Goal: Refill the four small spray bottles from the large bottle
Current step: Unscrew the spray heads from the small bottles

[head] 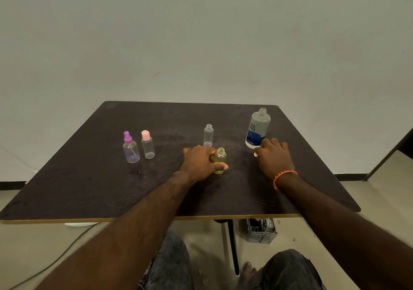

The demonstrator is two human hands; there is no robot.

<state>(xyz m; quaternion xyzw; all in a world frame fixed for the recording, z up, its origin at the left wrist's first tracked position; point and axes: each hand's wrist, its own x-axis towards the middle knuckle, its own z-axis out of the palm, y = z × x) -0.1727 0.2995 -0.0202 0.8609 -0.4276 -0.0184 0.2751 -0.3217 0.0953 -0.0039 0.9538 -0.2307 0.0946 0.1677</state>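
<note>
My left hand [201, 162] grips a small yellowish bottle [220, 159] with no cap, standing upright at the middle of the dark table [89, 178]. Just behind it stands a small clear uncapped bottle [208, 135]. At the left stand a small bottle with a purple spray top [130, 147] and one with a pink cap [147, 145]. The large bottle [257, 128], uncapped with a blue and white label, stands at the back right. My right hand [273, 155] is on the table right in front of it, its fingers near the bottle's base and holding nothing.
A grey plastic basket [262, 230] sits on the floor under the table's right side, by the table leg [233, 245]. A cable [55, 258] runs across the floor at the left. My knees are below the near table edge.
</note>
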